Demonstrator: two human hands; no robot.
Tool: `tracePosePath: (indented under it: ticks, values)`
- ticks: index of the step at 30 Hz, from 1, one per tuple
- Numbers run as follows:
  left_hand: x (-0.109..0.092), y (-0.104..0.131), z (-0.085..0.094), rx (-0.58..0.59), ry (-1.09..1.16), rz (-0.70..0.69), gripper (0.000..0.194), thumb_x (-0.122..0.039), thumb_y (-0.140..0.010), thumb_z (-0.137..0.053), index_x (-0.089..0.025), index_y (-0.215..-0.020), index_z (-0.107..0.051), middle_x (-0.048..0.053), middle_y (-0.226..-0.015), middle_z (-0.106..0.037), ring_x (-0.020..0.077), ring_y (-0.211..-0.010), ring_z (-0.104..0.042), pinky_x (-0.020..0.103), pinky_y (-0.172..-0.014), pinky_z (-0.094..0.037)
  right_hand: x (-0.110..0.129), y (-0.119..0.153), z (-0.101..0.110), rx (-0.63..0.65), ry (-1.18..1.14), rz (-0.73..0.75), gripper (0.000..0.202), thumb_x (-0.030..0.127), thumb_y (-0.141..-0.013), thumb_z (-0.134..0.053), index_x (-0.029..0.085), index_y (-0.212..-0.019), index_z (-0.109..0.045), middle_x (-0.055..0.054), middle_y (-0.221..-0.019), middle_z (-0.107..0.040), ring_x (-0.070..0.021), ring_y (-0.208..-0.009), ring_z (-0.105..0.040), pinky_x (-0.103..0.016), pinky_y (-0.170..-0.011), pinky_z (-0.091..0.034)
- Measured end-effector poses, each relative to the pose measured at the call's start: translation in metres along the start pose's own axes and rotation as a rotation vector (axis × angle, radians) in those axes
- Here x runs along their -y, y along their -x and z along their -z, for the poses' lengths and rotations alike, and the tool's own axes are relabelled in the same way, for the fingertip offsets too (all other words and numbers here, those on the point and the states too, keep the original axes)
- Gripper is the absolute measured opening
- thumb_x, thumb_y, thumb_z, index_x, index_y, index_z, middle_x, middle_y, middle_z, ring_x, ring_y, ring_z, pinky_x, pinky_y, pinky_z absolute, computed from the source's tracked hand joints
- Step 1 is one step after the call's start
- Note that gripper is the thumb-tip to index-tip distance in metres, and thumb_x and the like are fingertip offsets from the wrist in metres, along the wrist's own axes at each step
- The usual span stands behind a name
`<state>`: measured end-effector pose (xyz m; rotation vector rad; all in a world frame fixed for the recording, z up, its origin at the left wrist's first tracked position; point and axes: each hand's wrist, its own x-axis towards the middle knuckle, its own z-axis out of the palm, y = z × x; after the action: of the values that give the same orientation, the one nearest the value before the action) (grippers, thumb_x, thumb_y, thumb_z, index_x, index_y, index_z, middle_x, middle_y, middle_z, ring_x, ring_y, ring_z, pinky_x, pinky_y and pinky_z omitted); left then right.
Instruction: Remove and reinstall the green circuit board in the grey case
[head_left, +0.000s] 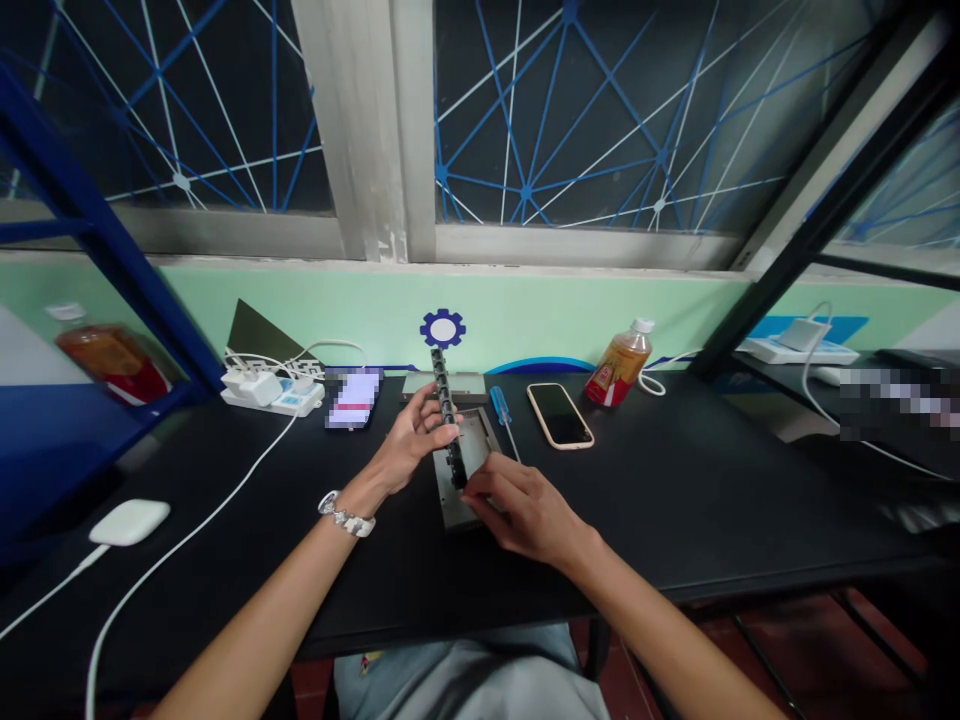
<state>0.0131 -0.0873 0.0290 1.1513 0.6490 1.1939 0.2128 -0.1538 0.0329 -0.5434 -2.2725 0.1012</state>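
A long narrow black part [442, 385] with a row of segments is tilted up over a grey metal case [454, 510] on the black table. My left hand [412, 440] grips this part around its middle, thumb on the near side. At its lower end, the fingers of my right hand [521, 505] are pinched together against it; whether they hold something smaller is hidden. Behind the case lies a flat grey metal piece [469, 383]. A blue-handled screwdriver [501, 405] rests just right of the case, its shaft pointing toward my right hand.
Right of the screwdriver are a phone in a pale case [560, 416] and a drink bottle [621, 362]. On the left are a lit phone [354, 399], a power strip with plugs [281, 393], a white charger [130, 522] and a long white cable [202, 542].
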Motion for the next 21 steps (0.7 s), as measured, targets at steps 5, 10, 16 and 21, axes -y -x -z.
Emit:
tracePosePath:
  ticks: [5, 10, 16, 21]
  values:
    - [-0.003, 0.003, -0.004, 0.012, -0.007, -0.012, 0.073, -0.026, -0.069, -0.086, -0.021, -0.132, -0.050, 0.007, -0.110, -0.060, 0.0255, -0.113, -0.061, 0.040, -0.098, -0.048, -0.002, 0.001, 0.000, -0.026, -0.002, -0.005, 0.008, 0.015, -0.097, -0.055, 0.020, -0.103, -0.053, -0.005, -0.084, -0.060, -0.0166, -0.073, -0.053, -0.028, -0.061, -0.042]
    - [-0.007, 0.006, -0.006, 0.045, 0.045, 0.010, 0.066, -0.027, -0.070, -0.084, -0.021, -0.128, -0.054, 0.010, -0.120, -0.059, 0.0301, -0.118, -0.057, 0.043, -0.092, -0.053, 0.005, 0.000, -0.002, -0.011, -0.028, 0.033, 0.009, 0.015, -0.097, -0.057, 0.020, -0.103, -0.053, -0.005, -0.085, -0.063, -0.0168, -0.076, -0.055, -0.027, -0.062, -0.044]
    - [-0.004, 0.005, -0.003, 0.060, 0.051, -0.019, 0.073, -0.027, -0.069, -0.084, -0.022, -0.135, -0.052, 0.010, -0.119, -0.060, 0.0306, -0.118, -0.058, 0.044, -0.090, -0.056, 0.009, 0.000, -0.004, 0.063, -0.057, 0.048, 0.005, 0.017, -0.097, -0.056, 0.020, -0.101, -0.053, -0.005, -0.085, -0.062, -0.0168, -0.077, -0.057, -0.027, -0.064, -0.046]
    - [-0.003, 0.003, -0.001, 0.038, 0.082, -0.022, 0.063, -0.030, -0.074, -0.079, -0.022, -0.131, -0.055, 0.010, -0.121, -0.063, 0.0301, -0.118, -0.061, 0.047, -0.095, -0.055, 0.010, 0.001, -0.004, 0.005, -0.028, 0.056, 0.013, 0.017, -0.096, -0.057, 0.020, -0.108, -0.053, -0.005, -0.085, -0.064, -0.0162, -0.074, -0.058, -0.027, -0.061, -0.044]
